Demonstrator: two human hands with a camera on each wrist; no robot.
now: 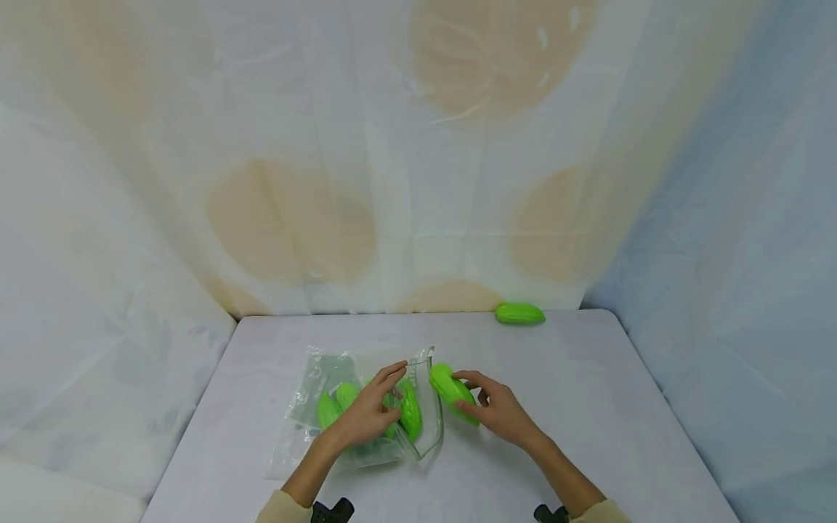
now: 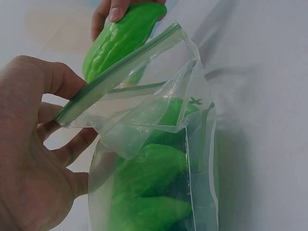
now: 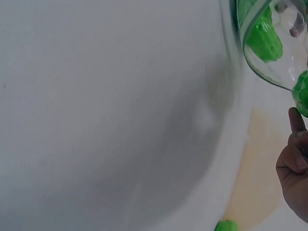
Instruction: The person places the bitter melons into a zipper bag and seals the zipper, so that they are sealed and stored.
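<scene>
A clear zip bag (image 1: 297, 407) lies on the left half of the table, its mouth gaping to the right. My left hand (image 1: 369, 414) holds the bag by its green zip rim (image 2: 120, 70), thumb and fingers around the edge in the left wrist view. Several bright green, bumpy bitter melons (image 2: 149, 168) are inside the bag. Just outside its mouth, my right hand (image 1: 500, 410) grips another bitter melon (image 1: 451, 388) between thumb and fingers, tilted with one end toward the opening. In the right wrist view only part of this right hand (image 3: 296, 168) shows at the right edge.
One more bitter melon (image 1: 519, 314) lies at the back edge of the white table (image 1: 575, 378), right of centre. Pale sheets with tan round patches (image 1: 294, 218) hang behind the table, and a bluish sheet (image 1: 739, 240) hangs along the right side.
</scene>
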